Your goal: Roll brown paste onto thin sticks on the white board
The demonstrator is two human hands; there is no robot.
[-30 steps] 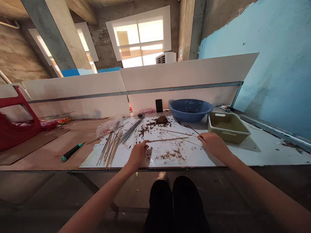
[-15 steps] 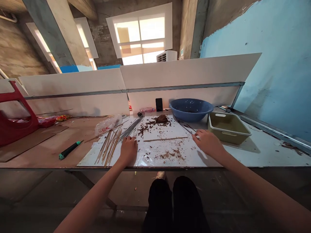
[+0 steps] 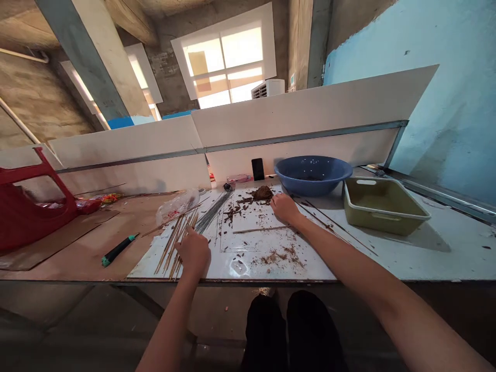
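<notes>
Over the bundle of thin bamboo-like sticks (image 3: 169,253), my left hand (image 3: 195,250) has its fingers bent, and they seem to pinch a stick. Its palm faces down near the table's front. My right hand (image 3: 284,208) reaches to the right edge of a dark brown, moist-looking clump (image 3: 262,193). Its fingers are curled together at the clump, and what lies between them is hidden. Dark crumbs and short pieces (image 3: 232,211) are scattered left of the clump. A flat strip (image 3: 259,229) lies in front of it. Thin grey wires (image 3: 212,211) lie between my left hand and the crumbs.
A blue basin (image 3: 313,178) and a green bin (image 3: 383,222) stand at the right. Long dark rods (image 3: 341,226) lie before them. A phone (image 3: 258,169) leans on the back board. A plastic bag (image 3: 174,205), green-black tool (image 3: 118,250) and red stool (image 3: 34,206) are left.
My left hand has moved left and nearer onto the sticks. My right hand has gone from the rods by the bin to the brown clump. The view has tilted slightly.
</notes>
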